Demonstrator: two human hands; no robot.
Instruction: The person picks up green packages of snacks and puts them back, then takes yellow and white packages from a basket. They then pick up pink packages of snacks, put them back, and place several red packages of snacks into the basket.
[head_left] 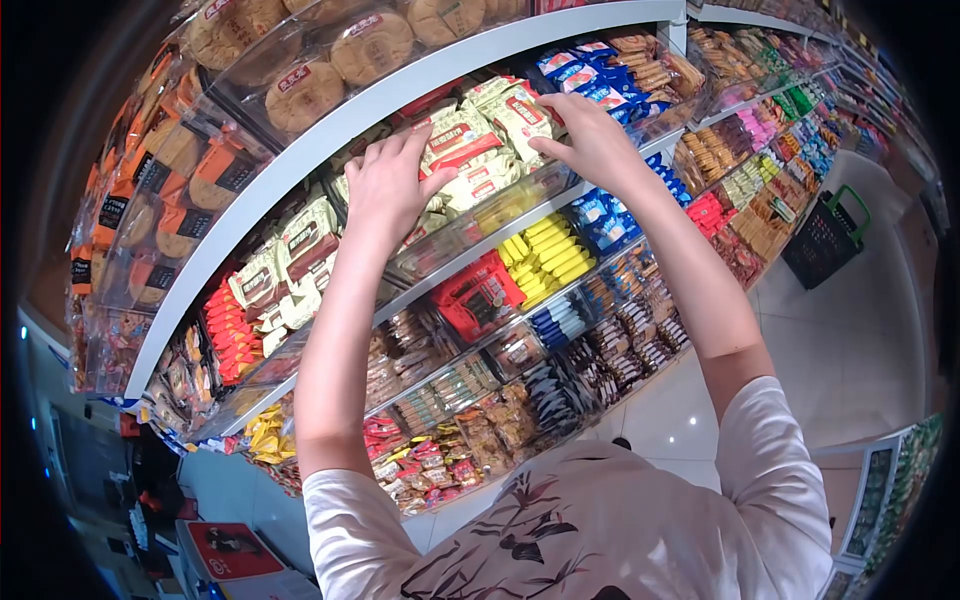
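Observation:
Both my arms reach over a shelf bin heaped with cream-coloured snack packets with red labels (462, 140). At the left of the heap, my left hand (388, 188) lies with its fingers spread and its thumb pointing right, against the packets. My right hand (592, 140) is at the right side of the heap, thumb and fingers apart beside the edge of an upper cream packet (522, 118). Neither hand visibly lifts a packet. The exact contact under the fingertips is hard to make out.
A clear plastic front panel (480, 222) borders the bin. Blue packets (605, 85) lie to the right, cream and brown packets (305, 240) to the left. Round packaged cakes (370, 48) fill the shelf above. A dark basket with a green handle (825, 240) stands on the floor.

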